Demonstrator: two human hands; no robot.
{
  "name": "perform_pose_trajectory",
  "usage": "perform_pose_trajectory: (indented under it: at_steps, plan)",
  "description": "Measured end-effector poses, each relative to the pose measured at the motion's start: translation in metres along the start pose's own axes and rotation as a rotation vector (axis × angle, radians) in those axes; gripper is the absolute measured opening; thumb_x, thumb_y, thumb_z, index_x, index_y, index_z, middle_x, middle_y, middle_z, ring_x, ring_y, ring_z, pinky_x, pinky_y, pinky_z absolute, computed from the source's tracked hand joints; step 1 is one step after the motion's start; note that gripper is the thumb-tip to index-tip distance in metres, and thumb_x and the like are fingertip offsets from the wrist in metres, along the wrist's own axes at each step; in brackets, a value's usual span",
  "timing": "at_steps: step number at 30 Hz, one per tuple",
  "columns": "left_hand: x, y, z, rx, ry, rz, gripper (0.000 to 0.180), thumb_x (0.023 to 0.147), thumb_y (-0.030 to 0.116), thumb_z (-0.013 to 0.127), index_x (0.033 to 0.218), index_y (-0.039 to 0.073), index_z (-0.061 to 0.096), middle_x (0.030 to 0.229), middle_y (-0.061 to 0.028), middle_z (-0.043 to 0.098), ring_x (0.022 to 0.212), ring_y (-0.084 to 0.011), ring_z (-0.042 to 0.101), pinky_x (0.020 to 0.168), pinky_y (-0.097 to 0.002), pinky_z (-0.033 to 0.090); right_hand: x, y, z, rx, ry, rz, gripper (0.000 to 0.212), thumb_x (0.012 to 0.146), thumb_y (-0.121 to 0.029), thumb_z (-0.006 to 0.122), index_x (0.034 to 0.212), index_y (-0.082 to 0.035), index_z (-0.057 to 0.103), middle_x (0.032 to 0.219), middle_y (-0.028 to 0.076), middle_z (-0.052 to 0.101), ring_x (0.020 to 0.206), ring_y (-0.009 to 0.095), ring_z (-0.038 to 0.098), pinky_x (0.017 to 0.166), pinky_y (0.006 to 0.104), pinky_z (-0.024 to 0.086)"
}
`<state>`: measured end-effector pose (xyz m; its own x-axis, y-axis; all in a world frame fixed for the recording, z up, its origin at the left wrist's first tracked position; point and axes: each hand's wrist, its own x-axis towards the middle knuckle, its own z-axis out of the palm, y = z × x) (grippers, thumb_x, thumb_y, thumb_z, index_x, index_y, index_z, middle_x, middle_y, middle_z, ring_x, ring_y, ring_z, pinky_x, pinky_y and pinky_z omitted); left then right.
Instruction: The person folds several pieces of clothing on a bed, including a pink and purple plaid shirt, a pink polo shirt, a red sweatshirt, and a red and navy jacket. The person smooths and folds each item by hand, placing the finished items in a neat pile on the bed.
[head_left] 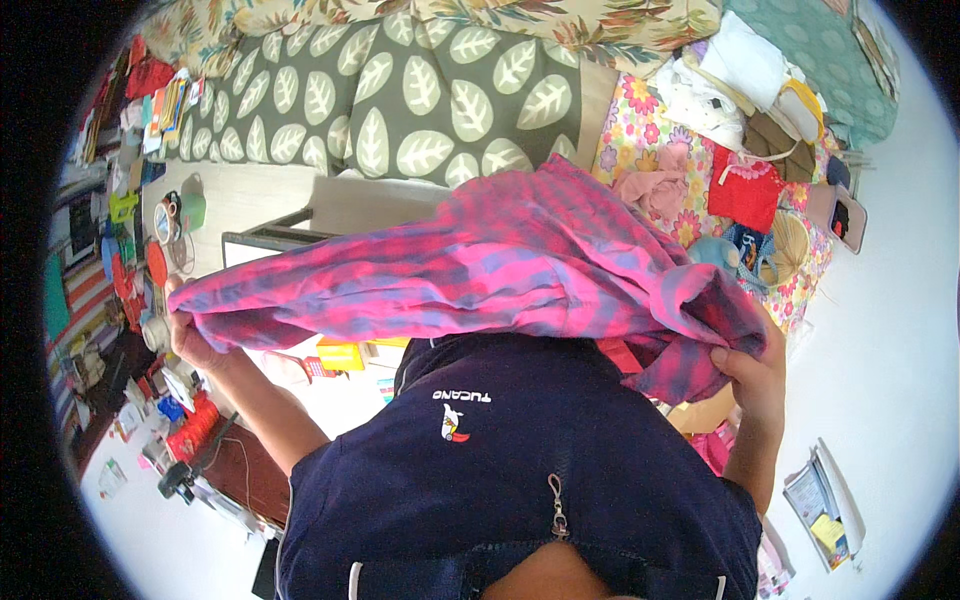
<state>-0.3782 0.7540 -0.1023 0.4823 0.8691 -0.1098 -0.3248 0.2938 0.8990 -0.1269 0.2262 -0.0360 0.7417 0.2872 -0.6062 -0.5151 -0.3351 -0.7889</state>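
A pink and purple-blue plaid garment (470, 265), shirt-like in its cloth, is stretched sideways in front of my chest. Its exact kind is hard to tell, as it is bunched and folded. My left hand (193, 338) grips the narrow far-left end, fingers partly behind the cloth. At the other end, my right hand (752, 378) pinches a wider, rolled edge with the thumb in front; its fingers are mostly hidden under the fabric. Between the two hands the cloth hangs in long creases, rising to a peak toward the bed.
Ahead lies a bed with a dark green leaf-patterned cover (400, 95). Clothes (720, 95) are heaped on a flowered cloth (625, 130) at the right, near a red garment (745, 190). Crowded shelves (85, 290) line the left; a wall-mounted holder (825, 505) is at lower right.
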Motion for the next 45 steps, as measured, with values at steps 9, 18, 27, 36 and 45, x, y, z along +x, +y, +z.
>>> perform_pose_trajectory:
  at_steps: [9, 18, 27, 36, 45]
  plan:
    - [0.039, 0.035, -0.013, 0.09, 0.1, 0.357, 0.034, 0.08, 0.011, 0.047, 0.11, -0.006, 0.048, 0.114, -0.0173, 0.051, 0.106, -0.0291, 0.049, 0.094, -0.0436, 0.038, 0.047, -0.058, 0.042, 0.389, -0.075, -0.101, 0.069, 0.061, -0.007, 0.062, 0.124, 0.006, 0.038, 0.117, 0.017, 0.052, 0.101, 0.026, 0.056, 0.088, 0.036, 0.045]
    - [0.251, -0.109, 0.091, -0.153, -0.048, -0.049, 0.035, 0.081, -0.005, 0.042, 0.115, -0.009, 0.043, 0.121, -0.0253, 0.044, 0.117, -0.0392, 0.039, 0.101, -0.0548, 0.027, 0.33, -0.066, 0.115, 0.348, -0.147, -0.091, 0.022, 0.076, -0.009, 0.058, 0.097, -0.001, 0.055, 0.091, 0.007, 0.06, 0.081, 0.016, 0.058, 0.072, 0.0292, 0.047]
    - [0.439, -0.358, 0.057, -0.146, -0.141, -0.479, 0.024, 0.085, 0.002, 0.045, 0.108, -0.005, 0.047, 0.109, -0.0172, 0.054, 0.107, -0.0297, 0.05, 0.096, -0.0434, 0.037, 0.635, -0.002, 0.15, 0.164, 0.091, -0.04, 0.052, 0.083, -0.017, 0.058, 0.124, 0.0, 0.033, 0.111, 0.011, 0.052, 0.097, 0.025, 0.054, 0.084, 0.0395, 0.046]
    - [0.302, -0.481, -0.017, 0.39, 0.101, -0.825, 0.058, 0.086, 0.025, 0.051, 0.132, 0.002, 0.025, 0.132, -0.0152, 0.039, 0.113, -0.0285, 0.045, 0.092, -0.0399, 0.037, 0.59, 0.136, 0.165, -0.622, 0.218, -0.193, 0.054, 0.077, -0.022, 0.062, 0.121, 0.0, 0.042, 0.108, 0.017, 0.056, 0.101, 0.028, 0.054, 0.085, 0.0356, 0.043]
    - [0.191, -0.599, -0.147, 1.304, -0.327, -0.635, 0.089, 0.063, 0.031, 0.078, 0.131, 0.0, 0.031, 0.12, -0.0235, 0.047, 0.109, -0.0273, 0.049, 0.088, -0.0367, 0.042, 0.499, 0.298, 0.109, -0.833, 0.152, 0.2, 0.049, 0.074, -0.025, 0.06, 0.114, 0.003, 0.05, 0.108, 0.026, 0.055, 0.103, 0.036, 0.053, 0.085, 0.0391, 0.043]
